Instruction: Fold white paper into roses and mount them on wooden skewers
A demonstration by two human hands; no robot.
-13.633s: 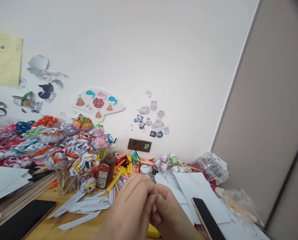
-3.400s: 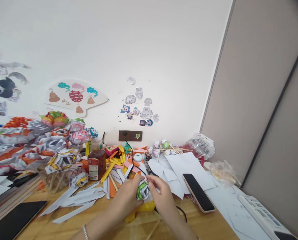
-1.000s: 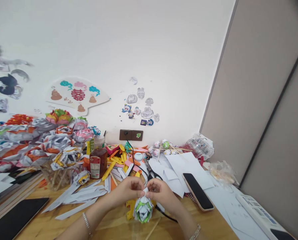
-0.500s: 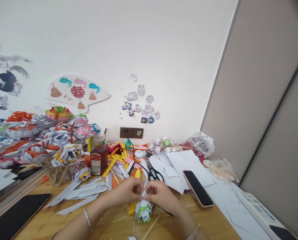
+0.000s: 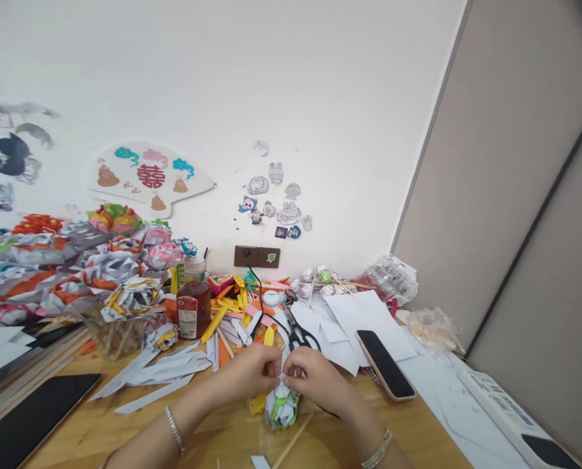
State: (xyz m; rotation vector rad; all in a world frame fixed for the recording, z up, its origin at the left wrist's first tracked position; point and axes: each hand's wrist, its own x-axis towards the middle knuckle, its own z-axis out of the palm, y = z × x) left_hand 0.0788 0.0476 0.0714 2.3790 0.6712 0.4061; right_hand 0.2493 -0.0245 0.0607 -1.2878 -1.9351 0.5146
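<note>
At the lower centre of the frame, the left hand [image 5: 257,371] and right hand [image 5: 316,378] pinch the white tip of a paper flower [image 5: 281,409], seemingly shaping it, though contact is partly hidden; next probably calls for light, even pressure.

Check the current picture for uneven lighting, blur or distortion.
Head view: soft, fairly even light on the white wall; head view, far left: cut-out drawings look smeared and stretched; head view, top right corner: darkened; head view, low centre: paper flower slightly soft, its fine folds unclear.
</note>
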